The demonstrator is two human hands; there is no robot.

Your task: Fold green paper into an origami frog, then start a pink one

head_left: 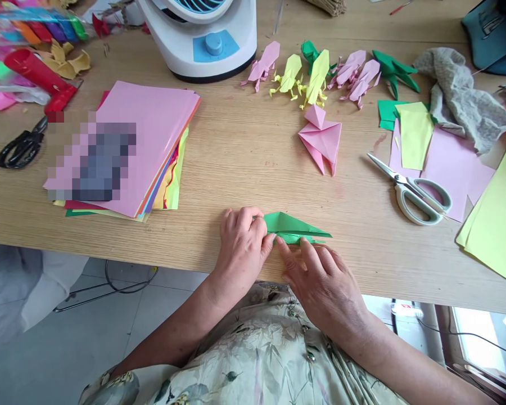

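A folded piece of green paper (293, 223) lies near the front edge of the table, its narrow points facing right. My left hand (242, 233) grips the paper's left end between thumb and curled fingers. Against the lower edge, the thumb and fingertips of my right hand (320, 267) press on the paper, with the fingers bent. A partly folded pink paper shape (322, 138) rests farther back, touched by neither hand. Behind it stand several finished paper figures, among them a yellow one (318, 79) and a pink one (266, 63).
White-handled scissors (421, 197) lie at right beside yellow sheets (495, 219) and a grey cloth (461, 95). To the left is a stack of coloured paper (160, 118), with black-handled scissors (21, 147) beyond it. A white fan (219, 34) stands at the back.
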